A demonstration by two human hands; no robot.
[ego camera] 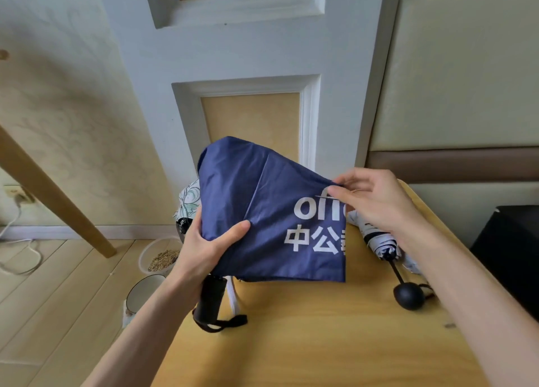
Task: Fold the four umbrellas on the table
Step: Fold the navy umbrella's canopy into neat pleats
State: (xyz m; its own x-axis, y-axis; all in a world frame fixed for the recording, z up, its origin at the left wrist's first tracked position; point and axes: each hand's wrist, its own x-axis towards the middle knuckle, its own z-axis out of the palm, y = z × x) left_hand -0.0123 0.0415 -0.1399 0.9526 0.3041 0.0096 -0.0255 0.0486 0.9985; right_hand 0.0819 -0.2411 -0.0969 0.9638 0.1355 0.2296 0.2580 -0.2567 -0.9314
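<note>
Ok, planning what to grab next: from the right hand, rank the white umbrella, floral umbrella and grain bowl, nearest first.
1. white umbrella, just below the right hand, table's right side.
2. floral umbrella, far left of table, behind the navy umbrella.
3. grain bowl, down on the floor, left.

Two bare forearms (140,328), uncovered to the frame edge, left hand (201,249), right hand (376,200), slender fingers (348,179), short plain nails (244,225), thin ring (357,191) on one right-hand finger

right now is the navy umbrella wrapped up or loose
Loose: the navy umbrella fans out wide between the left grip, holding it above the handle, and the right grip, pinching its edge.
</note>
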